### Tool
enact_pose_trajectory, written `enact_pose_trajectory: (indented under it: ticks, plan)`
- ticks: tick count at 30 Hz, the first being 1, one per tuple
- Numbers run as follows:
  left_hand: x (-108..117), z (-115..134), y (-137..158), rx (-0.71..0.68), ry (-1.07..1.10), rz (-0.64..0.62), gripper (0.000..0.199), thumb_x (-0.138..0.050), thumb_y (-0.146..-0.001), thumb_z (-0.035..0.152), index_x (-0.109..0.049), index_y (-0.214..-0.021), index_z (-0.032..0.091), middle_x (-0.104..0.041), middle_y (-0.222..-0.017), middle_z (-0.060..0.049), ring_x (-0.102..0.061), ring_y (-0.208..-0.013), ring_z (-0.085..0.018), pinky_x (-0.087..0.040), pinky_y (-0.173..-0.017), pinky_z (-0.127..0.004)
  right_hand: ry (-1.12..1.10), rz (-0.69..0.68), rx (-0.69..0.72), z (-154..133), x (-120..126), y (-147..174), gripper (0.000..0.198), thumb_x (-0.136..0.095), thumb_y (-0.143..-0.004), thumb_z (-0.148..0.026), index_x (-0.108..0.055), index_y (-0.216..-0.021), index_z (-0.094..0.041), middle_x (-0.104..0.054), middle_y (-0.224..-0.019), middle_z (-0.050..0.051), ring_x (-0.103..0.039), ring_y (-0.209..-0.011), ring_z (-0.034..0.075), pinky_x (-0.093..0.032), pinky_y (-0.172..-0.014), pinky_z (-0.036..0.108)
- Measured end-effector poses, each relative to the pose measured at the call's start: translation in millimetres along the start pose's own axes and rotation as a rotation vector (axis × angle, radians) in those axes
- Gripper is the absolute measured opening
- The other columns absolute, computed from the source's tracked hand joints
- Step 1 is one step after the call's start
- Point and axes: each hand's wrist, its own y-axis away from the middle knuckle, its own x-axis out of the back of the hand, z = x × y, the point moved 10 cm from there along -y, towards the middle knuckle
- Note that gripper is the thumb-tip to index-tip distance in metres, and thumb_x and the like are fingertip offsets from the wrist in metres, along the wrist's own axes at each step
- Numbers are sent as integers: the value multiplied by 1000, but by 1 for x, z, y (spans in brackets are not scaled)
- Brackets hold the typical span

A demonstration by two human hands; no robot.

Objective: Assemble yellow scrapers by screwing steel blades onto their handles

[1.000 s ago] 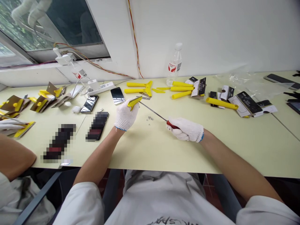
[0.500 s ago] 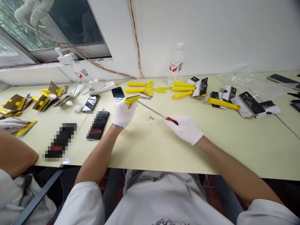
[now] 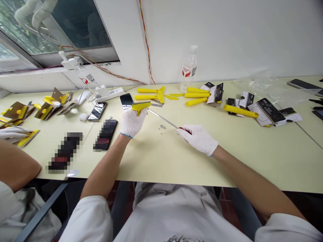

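Observation:
My left hand (image 3: 133, 121), in a white knit glove, is closed around a yellow scraper (image 3: 140, 106) above the table. In my gloved right hand (image 3: 200, 138) is a screwdriver (image 3: 163, 119), gripped by its red handle. Its long metal shaft points left, and the tip meets or nearly meets the right end of the scraper; actual contact is too small to make out. Beneath the shaft, several tiny metal screws or nuts (image 3: 162, 127) lie loose on the table. Behind my left hand are yellow scraper handles with forked heads (image 3: 159, 95) and a metal blade (image 3: 156, 103).
Yellow handles (image 3: 198, 95) and printed cards (image 3: 266, 112) lie at the back right, near a plastic bottle (image 3: 188, 72). Phones (image 3: 97, 111) and a power strip (image 3: 111, 94) are to the left. A co-worker's gloved hand (image 3: 11, 132) rests on another yellow scraper at far left.
The scraper has turned slightly in my left hand, showing more of its yellow face. The screwdriver has shifted only a little and still points at it.

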Motion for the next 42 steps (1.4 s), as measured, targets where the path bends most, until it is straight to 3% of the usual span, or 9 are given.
enact_pose_trajectory:
  ticks: [20, 42]
  plan:
    - [-3, -2, -2, 88, -29, -3, 41, -76, -114, 45, -74, -140, 13, -73, -137, -13, -75, -118, -29, -67, -102, -47, 12, 10, 12, -2, -2, 0, 50, -48, -107, -64, -47, -75, -25, -51, -67, -1, -45, -66, 18, -33, -70, 36]
    - [-8, -7, -2, 78, -7, -7, 40, -76, -114, 45, -74, -139, 13, -74, -136, -13, -75, -117, -28, -68, -101, -46, 12, 1, -16, 0, -4, 1, 52, -47, -106, -66, -49, -75, -25, -55, -67, 0, -49, -65, 18, -34, -69, 37]
